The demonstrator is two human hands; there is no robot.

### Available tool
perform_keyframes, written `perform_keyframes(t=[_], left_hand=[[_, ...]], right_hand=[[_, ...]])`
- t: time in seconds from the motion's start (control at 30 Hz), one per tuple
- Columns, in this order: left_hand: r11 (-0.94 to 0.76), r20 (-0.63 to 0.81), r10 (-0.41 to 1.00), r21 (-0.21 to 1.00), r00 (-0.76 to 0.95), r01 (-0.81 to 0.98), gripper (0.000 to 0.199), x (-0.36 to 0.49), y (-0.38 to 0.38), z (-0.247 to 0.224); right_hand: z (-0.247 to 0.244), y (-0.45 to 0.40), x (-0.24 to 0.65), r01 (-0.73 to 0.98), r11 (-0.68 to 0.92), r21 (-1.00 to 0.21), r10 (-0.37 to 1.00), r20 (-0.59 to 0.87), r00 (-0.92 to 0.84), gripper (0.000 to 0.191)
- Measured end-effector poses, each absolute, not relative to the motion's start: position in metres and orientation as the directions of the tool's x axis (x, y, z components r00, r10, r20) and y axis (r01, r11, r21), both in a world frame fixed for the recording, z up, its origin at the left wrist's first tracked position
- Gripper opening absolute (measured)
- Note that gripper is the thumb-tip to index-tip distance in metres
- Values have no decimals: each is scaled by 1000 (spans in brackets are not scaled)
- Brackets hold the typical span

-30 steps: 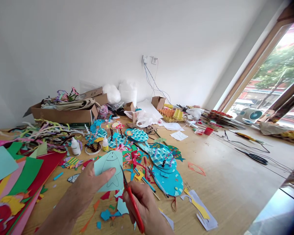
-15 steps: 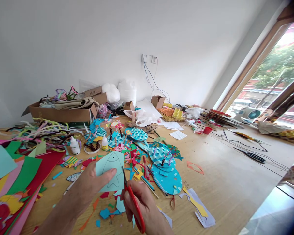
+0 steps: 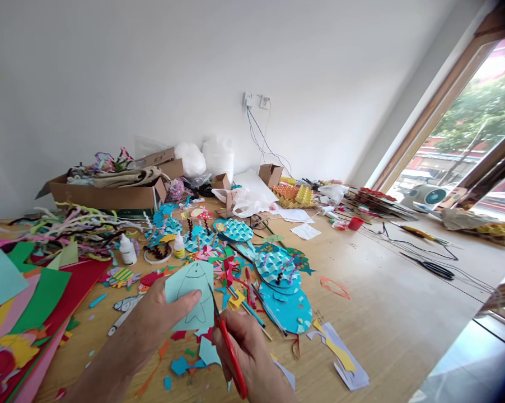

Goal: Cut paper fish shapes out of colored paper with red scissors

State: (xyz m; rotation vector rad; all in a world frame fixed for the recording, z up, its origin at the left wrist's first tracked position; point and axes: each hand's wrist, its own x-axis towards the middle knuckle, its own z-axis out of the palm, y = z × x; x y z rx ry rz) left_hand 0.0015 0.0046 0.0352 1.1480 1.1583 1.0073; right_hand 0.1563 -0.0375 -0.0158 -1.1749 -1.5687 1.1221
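A light blue-green paper [image 3: 183, 280] with a fish outline drawn on it is pinched in my left hand [image 3: 160, 313], the thumb lying across the drawing. My right hand [image 3: 246, 347] grips a pair of scissors [image 3: 231, 352] by the red handles. The blades point up and meet the paper's right edge; whether they are parted is hard to see. Below the paper, blue scraps [image 3: 180, 366] and an orange strip [image 3: 154, 369] lie on the wooden table [image 3: 328, 358].
Coloured paper sheets [image 3: 46, 296] are stacked at the left. Glue bottles [image 3: 127, 249] and pipe cleaners [image 3: 80, 226] lie behind my hands. Blue egg-carton pieces [image 3: 286, 310] rest at centre right, and black-handled scissors [image 3: 439, 271] lie farther right.
The paper and both hands have shifted very slightly. The scissors stay at the paper's right edge, and the grip of each hand looks the same.
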Motion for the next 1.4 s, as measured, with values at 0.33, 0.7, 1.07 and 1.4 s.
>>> perform_keyframes(t=[0.33,0.7,1.07,1.4], left_hand=[[135,-126,975,990,181,-36,19,3,2,39],[126,-121,990,990,77,-58,19,9,0,39],[130,-114,979,988,169,-81,15,12,-2,41],[165,-140,973,978,184,-127,14,13,-4,42]], right_hand=[[-23,-39,156,225,140,-964,979,100,-180,40],[-6,-39,153,130,128,-983,971,98,-217,49],[-13,-39,151,137,164,-977,976,141,-167,47],[-30,-38,154,170,162,-972,980,137,-147,38]])
